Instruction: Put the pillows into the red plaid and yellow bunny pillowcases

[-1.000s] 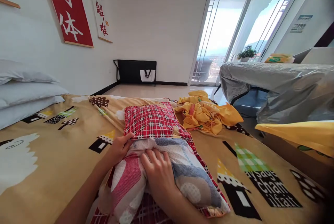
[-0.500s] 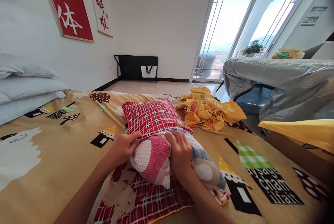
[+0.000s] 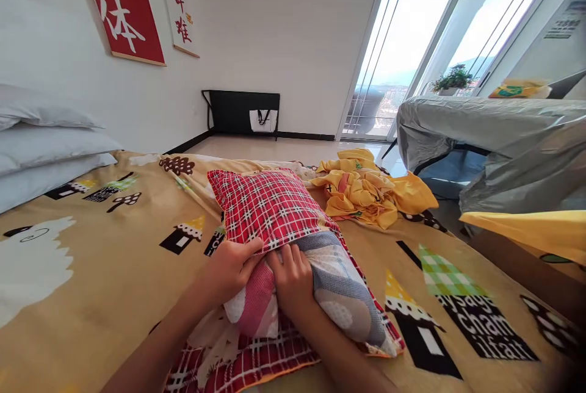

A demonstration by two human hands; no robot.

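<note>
A red plaid pillowcase (image 3: pixel 270 198) lies on the bed, its far part bulging and its lower layer spread flat towards me. Partly inside its mouth is a pillow (image 3: pixel 345 286) with pink, blue-grey and white patches; the near end sticks out. My left hand (image 3: pixel 235 265) is closed on the pillowcase's upper edge, thumb on top, at the left of the opening. Beside it, my right hand (image 3: pixel 292 277) grips the pillow with bent fingers just under that edge, pressing a crease into it. The pillow's far end is hidden within the case.
A tan patterned sheet (image 3: pixel 137 283) covers the bed. Crumpled yellow cloth (image 3: pixel 361 191) lies beyond the pillowcase on the right. White pillows (image 3: pixel 50 155) are stacked at the left. A table under silvery plastic (image 3: pixel 494 124) stands at the right, near a glass door (image 3: pixel 412 33).
My right hand has shifted left and down, closer to my left hand. My left hand has moved slightly right. The pillowcase edge now lies farther over the pillow on the right.
</note>
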